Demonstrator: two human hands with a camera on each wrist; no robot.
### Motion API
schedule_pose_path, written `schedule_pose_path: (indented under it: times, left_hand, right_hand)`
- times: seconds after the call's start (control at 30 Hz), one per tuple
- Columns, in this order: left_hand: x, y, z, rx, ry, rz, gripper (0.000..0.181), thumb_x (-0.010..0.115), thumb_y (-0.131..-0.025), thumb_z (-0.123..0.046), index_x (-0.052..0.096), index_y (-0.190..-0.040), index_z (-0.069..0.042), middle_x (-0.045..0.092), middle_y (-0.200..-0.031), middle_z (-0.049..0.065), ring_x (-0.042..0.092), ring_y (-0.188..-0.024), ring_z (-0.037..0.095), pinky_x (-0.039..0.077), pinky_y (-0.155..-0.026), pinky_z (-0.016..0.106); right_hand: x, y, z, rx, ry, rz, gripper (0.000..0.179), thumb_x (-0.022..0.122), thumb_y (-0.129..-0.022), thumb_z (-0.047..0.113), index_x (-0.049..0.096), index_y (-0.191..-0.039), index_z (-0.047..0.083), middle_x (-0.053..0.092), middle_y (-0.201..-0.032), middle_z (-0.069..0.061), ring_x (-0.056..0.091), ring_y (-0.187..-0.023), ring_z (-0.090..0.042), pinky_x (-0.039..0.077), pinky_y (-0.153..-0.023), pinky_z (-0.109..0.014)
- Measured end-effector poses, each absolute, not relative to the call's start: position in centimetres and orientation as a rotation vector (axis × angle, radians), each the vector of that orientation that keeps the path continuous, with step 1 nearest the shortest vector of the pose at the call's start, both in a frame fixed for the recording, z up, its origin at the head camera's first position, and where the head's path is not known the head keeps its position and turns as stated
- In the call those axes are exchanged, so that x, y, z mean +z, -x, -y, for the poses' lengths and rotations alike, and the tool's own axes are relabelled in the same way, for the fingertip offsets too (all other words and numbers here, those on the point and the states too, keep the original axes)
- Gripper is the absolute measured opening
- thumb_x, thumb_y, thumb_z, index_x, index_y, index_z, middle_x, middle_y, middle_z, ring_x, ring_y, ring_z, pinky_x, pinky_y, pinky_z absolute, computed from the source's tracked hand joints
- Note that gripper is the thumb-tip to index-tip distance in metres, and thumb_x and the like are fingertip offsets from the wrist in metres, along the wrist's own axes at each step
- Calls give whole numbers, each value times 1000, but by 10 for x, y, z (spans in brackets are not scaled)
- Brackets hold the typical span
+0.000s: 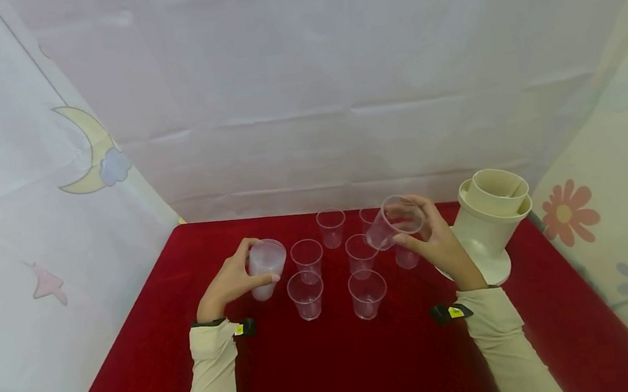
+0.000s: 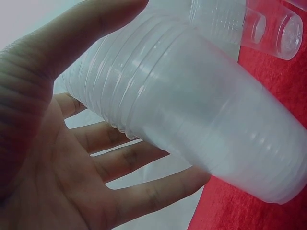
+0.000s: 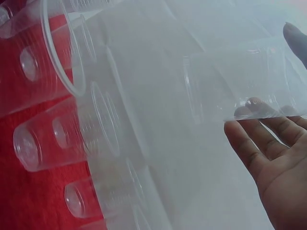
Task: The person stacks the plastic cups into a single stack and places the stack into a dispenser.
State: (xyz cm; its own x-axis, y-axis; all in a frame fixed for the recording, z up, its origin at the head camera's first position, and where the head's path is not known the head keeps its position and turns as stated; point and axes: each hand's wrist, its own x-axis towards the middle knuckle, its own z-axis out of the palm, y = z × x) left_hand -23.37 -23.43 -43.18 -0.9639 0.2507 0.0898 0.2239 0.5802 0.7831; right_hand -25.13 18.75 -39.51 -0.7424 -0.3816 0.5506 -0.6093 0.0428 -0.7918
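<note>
My left hand [image 1: 235,279] grips a stack of nested clear plastic cups [image 1: 266,261] at the left of the table. In the left wrist view the several rims of the stack [image 2: 192,100] lie close together, with thumb and fingers around the rim end. My right hand [image 1: 441,242] holds a single clear plastic cup [image 1: 380,232], tilted, above other cups at the right. The right wrist view shows this cup [image 3: 225,86] between thumb and fingers. Between the hands stand several upright clear cups, among them a front left cup [image 1: 306,296] and a front right cup [image 1: 368,297].
A cream-coloured stand with round cylinder openings [image 1: 482,231] sits on the right, beside my right forearm. Red cloth [image 1: 351,367] covers the table. Pale printed sheets [image 1: 283,99] hang behind it and at both sides.
</note>
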Motion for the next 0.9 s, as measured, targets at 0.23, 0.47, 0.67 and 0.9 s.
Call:
schedule_pose_path:
  times: [0.23,0.47,0.67,0.9]
  left_hand:
    - [-431,234,234,1360,-418,-2784,78,84,-78,-37,39,-138,-16,60,-122,14,60,-105,30,57,-81,44]
    - [-431,233,233,1355,-414,-2773,80,85,-77,-37,38,-138,-16,60,-122,14,60,-105,31,57,-81,45]
    - [-430,234,232,1349,-402,-2785,81,86,-75,-37,39,-138,-16,60,-123,14,60,-106,32,57,-81,46]
    - [-429,233,231,1355,-385,-2777,81,85,-76,-36,38,-138,-18,60,-123,14,59,-106,32,57,-82,46]
  right_hand:
    - [-395,255,-176,1750,-1068,2102,74,67,-87,-12,28,-148,3,49,-139,-28,53,-127,-24,48,-98,-24]
    - [-392,254,-167,1790,-1074,2074,74,68,-86,-11,29,-148,3,49,-139,-27,52,-127,-23,48,-98,-24]
    - [-389,254,-155,1824,-1075,2061,72,70,-88,-4,30,-147,6,50,-140,-22,52,-127,-30,50,-97,-27]
    - [-390,257,-142,1872,-1155,1999,71,71,-89,-1,28,-147,3,49,-139,-25,49,-129,-30,47,-100,-30]
